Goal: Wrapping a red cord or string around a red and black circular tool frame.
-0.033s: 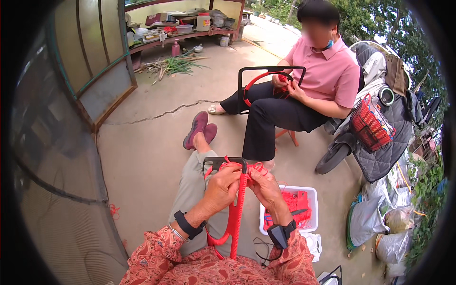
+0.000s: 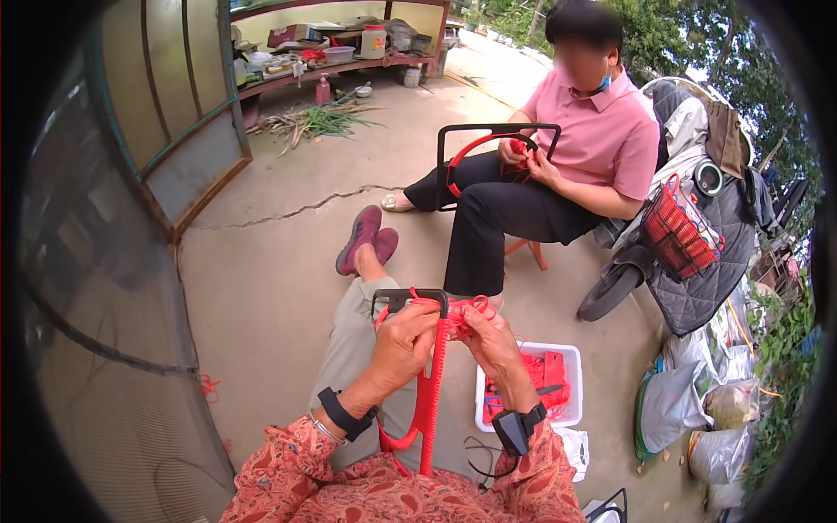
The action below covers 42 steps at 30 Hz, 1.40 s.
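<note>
A black metal frame rests upright across my lap, one long side and an inner curved piece wrapped in red cord. My left hand is closed at the frame's upper corner, fingertips pinching the red cord there. On the other side of the bar, my right hand is closed on a loose bunch of the same red cord. The fingers partly hide where the cord meets the bar.
Beside my right forearm stands a white tub of red cord with scissors. Ahead, a person in a pink shirt works red cord on a similar black frame. Sacks stand at right, a mesh screen door at left.
My hands shift very slightly at the bar, and the cord bunch by my right fingers changes shape. The other person's fingers lift their red cord a little.
</note>
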Available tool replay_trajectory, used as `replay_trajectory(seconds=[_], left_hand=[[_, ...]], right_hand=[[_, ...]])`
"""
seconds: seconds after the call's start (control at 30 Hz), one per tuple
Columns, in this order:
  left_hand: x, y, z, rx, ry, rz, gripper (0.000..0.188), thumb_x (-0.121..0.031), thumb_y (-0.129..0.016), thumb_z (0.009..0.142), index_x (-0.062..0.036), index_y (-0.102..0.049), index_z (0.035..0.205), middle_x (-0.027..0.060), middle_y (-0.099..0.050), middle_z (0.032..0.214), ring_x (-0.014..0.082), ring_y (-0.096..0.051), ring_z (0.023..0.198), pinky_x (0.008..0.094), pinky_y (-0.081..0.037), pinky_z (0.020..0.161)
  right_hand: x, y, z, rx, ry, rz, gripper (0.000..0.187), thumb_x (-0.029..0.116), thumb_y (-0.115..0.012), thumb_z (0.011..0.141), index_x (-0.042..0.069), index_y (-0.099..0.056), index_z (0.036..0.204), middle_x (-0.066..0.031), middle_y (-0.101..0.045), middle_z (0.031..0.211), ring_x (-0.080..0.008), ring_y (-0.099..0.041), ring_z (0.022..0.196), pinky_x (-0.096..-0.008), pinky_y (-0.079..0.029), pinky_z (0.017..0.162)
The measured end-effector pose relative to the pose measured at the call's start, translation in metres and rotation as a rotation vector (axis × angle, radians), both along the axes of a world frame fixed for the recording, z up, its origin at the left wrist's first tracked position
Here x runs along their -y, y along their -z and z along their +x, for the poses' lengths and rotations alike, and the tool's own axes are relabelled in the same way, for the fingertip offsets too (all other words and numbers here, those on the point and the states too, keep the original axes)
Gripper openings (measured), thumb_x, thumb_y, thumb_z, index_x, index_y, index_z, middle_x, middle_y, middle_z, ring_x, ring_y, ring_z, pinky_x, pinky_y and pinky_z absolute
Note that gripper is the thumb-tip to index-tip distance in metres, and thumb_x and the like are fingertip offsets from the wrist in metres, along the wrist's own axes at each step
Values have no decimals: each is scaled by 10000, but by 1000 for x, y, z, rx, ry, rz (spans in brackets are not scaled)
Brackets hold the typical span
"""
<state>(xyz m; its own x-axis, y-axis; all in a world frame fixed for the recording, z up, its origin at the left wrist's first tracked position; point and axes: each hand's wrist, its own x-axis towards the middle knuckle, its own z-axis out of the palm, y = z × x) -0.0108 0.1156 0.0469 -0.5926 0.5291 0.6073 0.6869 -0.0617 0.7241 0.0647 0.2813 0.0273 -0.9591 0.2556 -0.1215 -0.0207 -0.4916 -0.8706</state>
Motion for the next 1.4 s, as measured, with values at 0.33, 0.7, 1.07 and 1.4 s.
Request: replay_trajectory(seconds=[0.33, 0.7, 1.07, 1.4], left_hand=[[3, -21, 20, 1308, 410, 227, 298, -118, -519, 940, 77, -528, 1165, 167, -633, 947, 254, -674, 798, 347, -566, 702], [8, -10, 8, 1494, 681, 340, 171, -113, -524, 936, -4, -515, 1068, 100, -603, 824, 229, -627, 675, 342, -503, 617], [6, -10, 7, 1539, 604, 343, 220, -102, -532, 931, -3, -498, 1125, 105, -605, 857, 234, -641, 720, 368, -535, 635], [9, -8, 9, 1553, 575, 342, 212, -90, -547, 919, 9, -506, 1103, 97, -594, 847, 221, -626, 688, 352, -524, 597]], right_hand=[[-82, -67, 34, -360, 87, -339, 226, 262, -371, 1014, 109, -487, 894, 10, -464, 748, -150, -488, 692, -344, -475, 696], [-147, -133, 183, -16, 485, 372, 264, 352, -482, 979, 120, -451, 857, 58, -352, 588, -37, -260, 404, -213, -206, 343], [11, -65, 27, 112, 8, 291, 359, 209, -694, 856, -10, -582, 1117, 24, -541, 680, -51, -449, 510, -200, -345, 446], [-40, -117, 115, 170, -77, 633, 106, 18, -688, 769, -15, -623, 845, -12, -612, 700, -56, -520, 571, -201, -412, 513]])
